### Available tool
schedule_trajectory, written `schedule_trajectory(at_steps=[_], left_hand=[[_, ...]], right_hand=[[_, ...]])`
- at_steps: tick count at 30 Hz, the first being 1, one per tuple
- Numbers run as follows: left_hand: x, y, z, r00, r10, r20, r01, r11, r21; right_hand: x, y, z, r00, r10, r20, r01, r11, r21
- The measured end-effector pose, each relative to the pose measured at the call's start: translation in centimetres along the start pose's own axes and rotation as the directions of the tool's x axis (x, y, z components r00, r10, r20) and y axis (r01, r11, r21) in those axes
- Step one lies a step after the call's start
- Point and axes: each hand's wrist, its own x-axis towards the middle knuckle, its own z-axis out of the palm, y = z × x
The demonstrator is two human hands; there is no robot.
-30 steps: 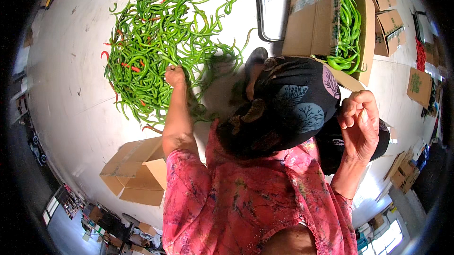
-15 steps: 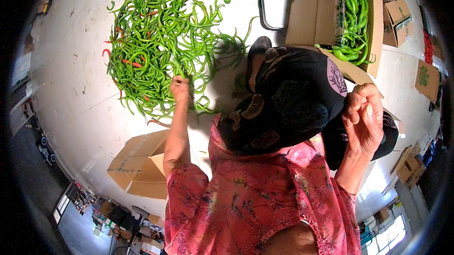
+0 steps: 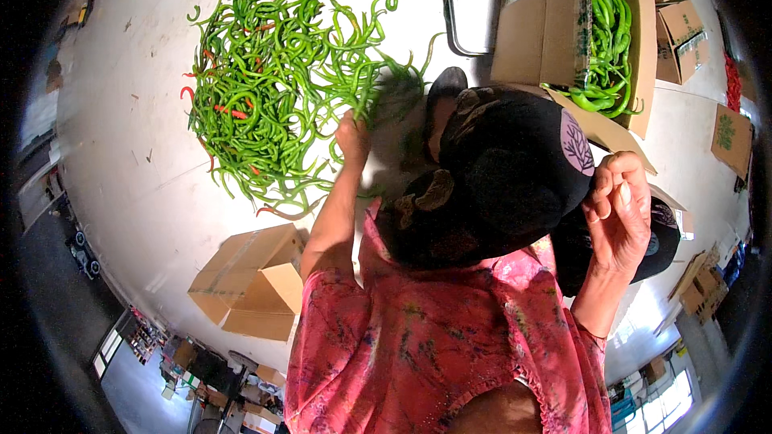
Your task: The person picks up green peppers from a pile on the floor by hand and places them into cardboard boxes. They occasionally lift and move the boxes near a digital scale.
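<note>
A broad heap of long green chili peppers [image 3: 265,72], with a few red ones among them, is spread over the pale floor. My left hand [image 3: 351,143] is at the heap's right side, seen from the back. Its fingers are closed on green chilies at the edge; how many is hidden. My right hand [image 3: 621,209] is raised beside my right knee, palm up, with its fingers curled in and nothing visible in them. Right of the heap, a cardboard box [image 3: 543,24] holds more green chilies [image 3: 609,40] packed lengthwise.
An open cardboard carton [image 3: 245,281] lies left of my left arm. My knees in dark patterned trousers [image 3: 507,168] fill the middle, with a shoe beside the heap. A metal-rimmed tray [image 3: 468,8] lies at the far side; more cartons [image 3: 682,36] stand at the right.
My left hand has moved right across the heap, from its lower middle to its right edge. My right hand keeps its place and curled shape.
</note>
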Motion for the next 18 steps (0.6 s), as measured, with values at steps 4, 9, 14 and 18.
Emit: schedule_trajectory(at_steps=[4, 9, 14, 18], left_hand=[[-3.5, 1.5, -2.3, 0.995, -0.088, -0.038, 0.08, 0.983, -0.165], [-3.9, -3.0, -4.5, 0.917, -0.356, -0.18, 0.211, 0.816, -0.539], [-1.5, -6.8, -3.1, 0.876, -0.439, -0.2, 0.335, 0.852, -0.402], [0.9, -6.9, 0.0, 0.862, -0.468, -0.193, 0.486, 0.872, 0.055]], right_hand=[[0.0, -0.1, 0.1, 1.0, 0.001, -0.024, -0.001, 1.0, 0.006], [-0.3, -1.1, 1.9, 0.992, -0.071, 0.104, 0.066, 0.996, 0.053], [-1.4, -0.7, 3.7, 0.993, 0.059, 0.104, -0.068, 0.993, 0.092], [-1.1, -0.3, 4.6, 0.988, 0.1, 0.118, -0.119, 0.979, 0.166]])
